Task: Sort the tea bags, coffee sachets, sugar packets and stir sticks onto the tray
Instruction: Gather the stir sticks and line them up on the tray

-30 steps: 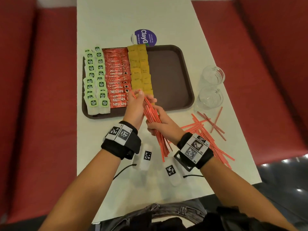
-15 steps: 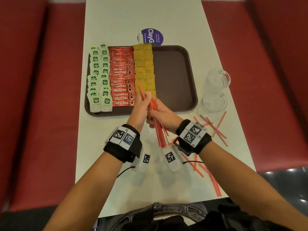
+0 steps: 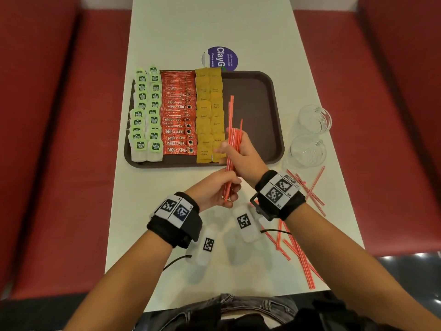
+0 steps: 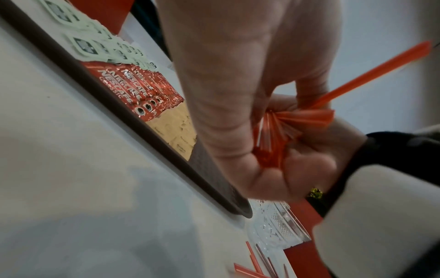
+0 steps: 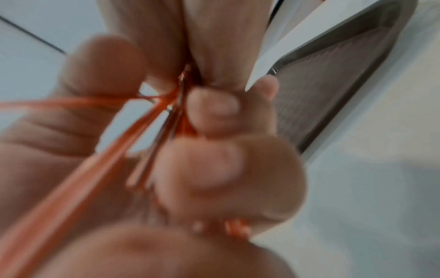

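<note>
A bundle of red stir sticks (image 3: 230,137) stands nearly upright over the near edge of the brown tray (image 3: 257,96). My right hand (image 3: 241,154) grips the bundle at its middle. My left hand (image 3: 222,189) holds its lower end, just in front of the tray. On the tray lie green-tagged tea bags (image 3: 145,115) at the left, red coffee sachets (image 3: 177,115) beside them, and yellow sugar packets (image 3: 210,115) in the third column. The left wrist view shows the stick ends (image 4: 297,120) fanned out between both hands. The right wrist view is blurred, with sticks (image 5: 147,120) under curled fingers.
Loose stir sticks (image 3: 296,249) lie scattered on the white table (image 3: 167,32) at the near right and by my right wrist. Two clear glass cups (image 3: 310,134) stand right of the tray. A purple round sticker (image 3: 222,57) sits behind it. Red benches flank the table.
Both hands have carried the bundle forward and to the right. It now stands more upright over the tray's bare right part, with my left hand lower on it.
</note>
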A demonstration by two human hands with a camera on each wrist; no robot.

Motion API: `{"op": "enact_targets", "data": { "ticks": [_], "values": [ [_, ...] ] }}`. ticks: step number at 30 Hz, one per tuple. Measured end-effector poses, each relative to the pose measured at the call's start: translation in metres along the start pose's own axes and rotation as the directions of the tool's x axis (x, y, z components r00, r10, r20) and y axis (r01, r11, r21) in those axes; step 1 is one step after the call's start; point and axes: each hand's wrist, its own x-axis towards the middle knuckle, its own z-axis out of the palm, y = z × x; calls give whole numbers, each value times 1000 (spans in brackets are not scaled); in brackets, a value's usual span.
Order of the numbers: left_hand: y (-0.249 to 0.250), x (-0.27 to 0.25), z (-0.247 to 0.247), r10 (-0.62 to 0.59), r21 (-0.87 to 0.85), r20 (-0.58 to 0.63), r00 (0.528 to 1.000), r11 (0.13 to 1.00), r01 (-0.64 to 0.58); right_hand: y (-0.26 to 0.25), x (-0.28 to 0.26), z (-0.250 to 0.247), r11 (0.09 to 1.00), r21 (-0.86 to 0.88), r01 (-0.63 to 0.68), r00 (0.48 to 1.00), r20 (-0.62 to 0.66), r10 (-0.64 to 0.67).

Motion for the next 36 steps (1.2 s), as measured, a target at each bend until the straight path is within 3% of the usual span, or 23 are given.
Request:
{"op": "enact_targets", "data": {
  "ticks": [6, 12, 16, 20, 23, 25, 27, 31, 33, 36],
  "values": [
    [1, 5, 4, 66, 172, -116, 991, 984, -45, -5, -4, -1, 997, -66, 44, 999, -29, -46],
    [-1, 5, 9, 193, 329, -150, 970, 935, -135, -7, -6, -1, 997, -59, 55, 995, -79, -59],
    [-3, 5, 9, 182, 322, -132, 974, 938, -132, -9, -5, -5, 962, 272, 17, 999, -49, -4],
    [-5, 4, 6, 175, 241, -125, 977, 960, -141, -11, -9, -8, 882, 471, -15, 999, -27, 32],
    [-5, 3, 4, 199, 197, -152, 968, 966, -167, -14, -10, -11, 860, 509, -36, 999, 24, 28],
    [-6, 2, 0, 174, 138, -134, 976, 978, -155, -18, -10, -13, 877, 479, -25, 1000, 27, 14],
    [-6, -1, -5, 145, -34, -85, 986, 988, -148, -23, -11, -14, 890, 455, 15, 1000, 1, -17],
    [-3, -7, -18, 75, -370, -132, 988, 921, -119, -37, -20, -13, 928, 344, 144, 990, -41, -138],
    [0, -8, -21, 16, -413, -135, 991, 908, -71, -45, -27, -7, 926, 292, 240, 970, -37, -240],
    [5, -9, -17, 39, -410, -85, 996, 909, -70, -45, -31, 6, 929, 184, 321, 946, -11, -324]
  ]
}}
